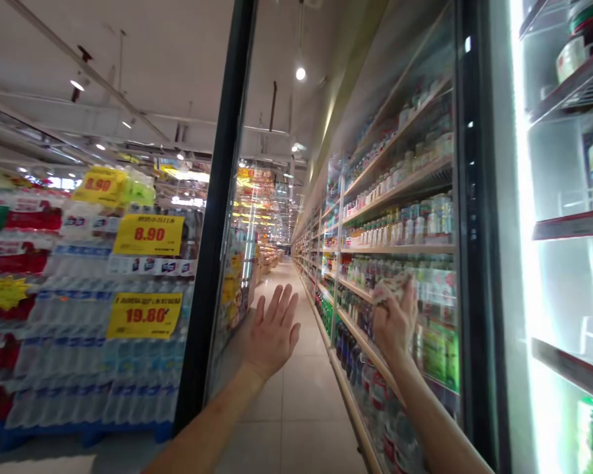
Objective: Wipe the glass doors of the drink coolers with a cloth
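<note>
A glass door [296, 388] with a dark frame stands open in front of me, and reflections of shelves and aisle show in its pane. My left hand [271, 332] is spread flat at the pane, fingers up, holding nothing. Further right, my right hand [394, 326] is closed around a crumpled pale cloth [393, 288], which lies against the glass. Part of the cloth is hidden by the fingers.
Lit cooler shelves [573, 224] with cans and bottles are close on the right. To the left, packs of bottled water [69, 329] are stacked on a blue pallet [89, 434], with yellow price signs [148, 235]. The door's dark frame [212, 217] rises between them and the pane.
</note>
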Motion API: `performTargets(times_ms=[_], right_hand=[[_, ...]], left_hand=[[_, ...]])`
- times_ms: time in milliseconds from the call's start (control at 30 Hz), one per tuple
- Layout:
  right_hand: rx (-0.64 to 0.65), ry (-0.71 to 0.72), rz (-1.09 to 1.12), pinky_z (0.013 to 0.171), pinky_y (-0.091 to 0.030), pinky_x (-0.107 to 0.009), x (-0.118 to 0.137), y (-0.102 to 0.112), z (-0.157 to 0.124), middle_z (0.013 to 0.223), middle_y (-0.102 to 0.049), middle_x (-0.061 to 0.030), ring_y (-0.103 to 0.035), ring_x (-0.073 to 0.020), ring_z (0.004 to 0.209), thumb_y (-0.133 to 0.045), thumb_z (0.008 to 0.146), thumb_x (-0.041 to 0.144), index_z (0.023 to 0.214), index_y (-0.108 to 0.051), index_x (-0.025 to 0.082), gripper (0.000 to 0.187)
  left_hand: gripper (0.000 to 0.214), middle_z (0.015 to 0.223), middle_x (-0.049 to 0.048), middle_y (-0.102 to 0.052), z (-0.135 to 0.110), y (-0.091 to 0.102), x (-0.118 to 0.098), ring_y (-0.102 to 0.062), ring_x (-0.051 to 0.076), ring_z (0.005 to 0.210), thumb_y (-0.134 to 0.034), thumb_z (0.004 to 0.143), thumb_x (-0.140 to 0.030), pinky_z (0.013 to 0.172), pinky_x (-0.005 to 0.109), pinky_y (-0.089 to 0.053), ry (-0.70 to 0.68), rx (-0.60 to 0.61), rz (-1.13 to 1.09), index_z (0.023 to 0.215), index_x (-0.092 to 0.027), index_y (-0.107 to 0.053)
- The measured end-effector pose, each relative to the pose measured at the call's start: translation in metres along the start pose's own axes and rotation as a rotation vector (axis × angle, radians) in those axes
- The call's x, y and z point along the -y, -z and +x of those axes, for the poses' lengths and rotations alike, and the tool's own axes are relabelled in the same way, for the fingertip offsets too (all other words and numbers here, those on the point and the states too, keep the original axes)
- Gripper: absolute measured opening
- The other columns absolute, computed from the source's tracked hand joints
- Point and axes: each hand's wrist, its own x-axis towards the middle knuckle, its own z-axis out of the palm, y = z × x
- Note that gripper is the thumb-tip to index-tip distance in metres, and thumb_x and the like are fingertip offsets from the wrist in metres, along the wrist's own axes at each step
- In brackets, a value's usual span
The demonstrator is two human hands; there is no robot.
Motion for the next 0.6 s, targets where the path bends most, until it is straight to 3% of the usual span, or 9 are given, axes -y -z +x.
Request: performTargets(times_ms=[100, 167, 267, 367, 433, 500, 600], right_hand=[[0.099, 0.236, 0.103, 0.103, -0.029, -0.052, 0.027, -0.002, -0.014, 0.151, -0.019, -0.0068, -0.021, -0.0326, 0.136, -0.048, 0.079, 0.021, 0.104, -0.064, 0.021, 0.029], [0.095, 0.298, 0.147, 0.105, -0.028, -0.050, 0.037, -0.005, -0.022, 0.149, -0.027, -0.0058, -0.026, -0.0297, 0.135, -0.053, 0.080, 0.025, 0.094, -0.065, 0.022, 0.018], [0.031, 0.185, 0.074, 0.106, -0.026, -0.048, 0.015, -0.007, -0.020, 0.140, -0.043, -0.0067, -0.036, -0.0247, 0.130, -0.053, 0.082, 0.026, 0.081, -0.063, 0.021, 0.012], [-0.063, -0.073, -0.040, 0.103, -0.029, -0.052, -0.021, -0.004, -0.010, 0.136, -0.046, -0.0125, -0.036, -0.0261, 0.130, -0.046, 0.085, 0.025, 0.098, -0.060, 0.019, 0.021], [-0.121, -0.171, -0.053, 0.101, -0.031, -0.054, -0.023, -0.003, -0.010, 0.138, -0.042, -0.0162, -0.033, -0.0279, 0.132, -0.042, 0.086, 0.025, 0.112, -0.055, 0.017, 0.031], [-0.068, -0.067, -0.021, 0.102, -0.030, -0.053, -0.004, -0.005, -0.017, 0.141, -0.037, -0.0163, -0.028, -0.0287, 0.135, -0.043, 0.086, 0.025, 0.120, -0.051, 0.017, 0.036], [0.140, 0.302, 0.050, 0.107, -0.026, -0.051, 0.026, -0.008, -0.029, 0.142, -0.039, -0.0109, -0.023, -0.0273, 0.137, -0.048, 0.085, 0.025, 0.123, -0.050, 0.021, 0.038]], left_hand=[[0.052, 0.142, 0.0091, -0.038, -0.001, -0.002, -0.003, -0.020, 0.020, 0.138, -0.041, 0.088, -0.034, 0.114, 0.041, -0.009, 0.033, -0.010, -0.022, 0.136, -0.014, -0.038], [0.052, 0.141, 0.0097, -0.038, -0.003, -0.002, -0.007, -0.020, 0.020, 0.138, -0.041, 0.088, -0.033, 0.114, 0.041, -0.010, 0.067, -0.015, -0.039, 0.136, -0.014, -0.037], [0.053, 0.142, 0.0110, -0.038, -0.010, -0.002, -0.014, -0.020, 0.021, 0.138, -0.042, 0.088, -0.033, 0.113, 0.043, -0.011, 0.103, -0.021, -0.057, 0.137, -0.014, -0.035], [0.055, 0.142, 0.0117, -0.037, -0.018, -0.003, -0.021, -0.017, 0.022, 0.139, -0.042, 0.088, -0.032, 0.113, 0.044, -0.011, 0.112, -0.031, -0.080, 0.139, -0.014, -0.031], [0.058, 0.142, 0.0121, -0.037, -0.022, -0.004, -0.024, -0.015, 0.022, 0.139, -0.042, 0.088, -0.033, 0.113, 0.044, -0.011, 0.109, -0.042, -0.092, 0.141, -0.014, -0.027], [0.059, 0.141, 0.0124, -0.037, -0.024, -0.005, -0.025, -0.015, 0.021, 0.139, -0.042, 0.088, -0.033, 0.113, 0.045, -0.012, 0.104, -0.053, -0.095, 0.141, -0.015, -0.025], [0.057, 0.141, 0.0131, -0.038, -0.025, -0.004, -0.024, -0.015, 0.021, 0.139, -0.041, 0.089, -0.033, 0.113, 0.044, -0.011, 0.086, -0.054, -0.089, 0.141, -0.014, -0.026]])
